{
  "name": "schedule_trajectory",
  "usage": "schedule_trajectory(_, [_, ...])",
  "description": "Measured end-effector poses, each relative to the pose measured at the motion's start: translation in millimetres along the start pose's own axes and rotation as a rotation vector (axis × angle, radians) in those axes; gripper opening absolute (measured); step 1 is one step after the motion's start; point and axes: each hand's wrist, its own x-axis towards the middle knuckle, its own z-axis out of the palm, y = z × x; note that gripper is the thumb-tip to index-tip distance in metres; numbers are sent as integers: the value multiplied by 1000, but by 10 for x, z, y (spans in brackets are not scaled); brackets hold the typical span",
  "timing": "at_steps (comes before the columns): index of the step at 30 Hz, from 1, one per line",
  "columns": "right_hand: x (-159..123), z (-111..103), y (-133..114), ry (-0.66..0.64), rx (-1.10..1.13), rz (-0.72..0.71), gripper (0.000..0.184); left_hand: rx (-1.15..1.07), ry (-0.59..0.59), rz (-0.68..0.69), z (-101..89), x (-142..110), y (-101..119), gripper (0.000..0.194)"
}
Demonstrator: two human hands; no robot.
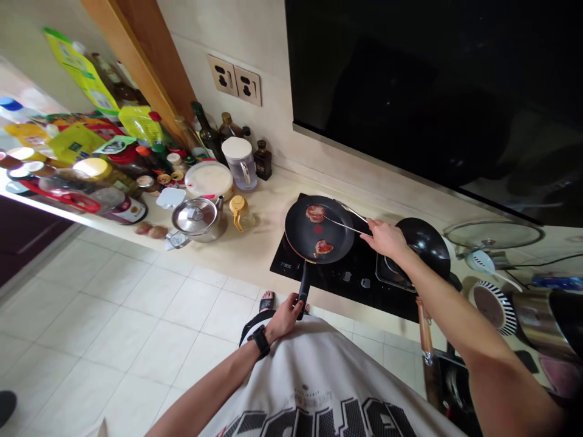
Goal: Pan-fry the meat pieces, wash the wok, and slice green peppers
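A black frying pan (339, 233) sits on the black hob (355, 276) with two pieces of reddish meat in it: one (315, 213) at the far side, one (323, 247) nearer me. My left hand (286, 315), with a black watch on its wrist, is closed round the end of the pan's black handle (303, 288). My right hand (385, 237) grips metal tongs (348, 218) at the pan's right rim. The tong tips reach toward the far piece of meat.
A black wok (426, 243) stands on the hob's right burner. To the right are a glass lid (492, 233), a striped bowl (492, 306) and a steel pot (537, 321). Left of the hob stand a steel kettle (197, 220), a jug (241, 162), bottles, jars and packets.
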Motion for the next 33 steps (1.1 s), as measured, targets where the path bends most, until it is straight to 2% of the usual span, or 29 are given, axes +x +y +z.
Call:
schedule_trajectory(3, [-276,195,9,48,158,73,43,50,3,25,-7,27,-53,39])
schedule_trajectory(7, [-685,498,-57,100,532,125,36,110,37,54,0,52,-88,41])
schedule_trajectory(12, [-1170,926,-344,105,1186,337,52,91,29,47,-11,26,-33,41])
schedule_trajectory(14, [-1316,1068,-477,112,1364,407,59,92,24,53,-21,20,-22,40])
schedule_trajectory(18, [-1514,1244,-646,151,1526,461,60,139,29,46,-14,44,-48,37])
schedule_trajectory(22, [-1647,1325,-694,200,1616,473,56,225,33,39,-21,21,-11,34])
schedule_trajectory(24, [-1696,1348,-710,193,1668,464,50,398,39,66,-75,-23,93,30])
schedule_trajectory(26, [-1722,1358,-736,192,1731,474,49,669,55,152,-169,-61,271,25])
schedule_trajectory(29, [-1711,1352,-791,222,1820,500,50,1028,32,396,-331,-52,651,18])
schedule_trajectory(33, [-1659,1336,-874,240,1875,499,52,1282,10,784,-454,48,1227,25])
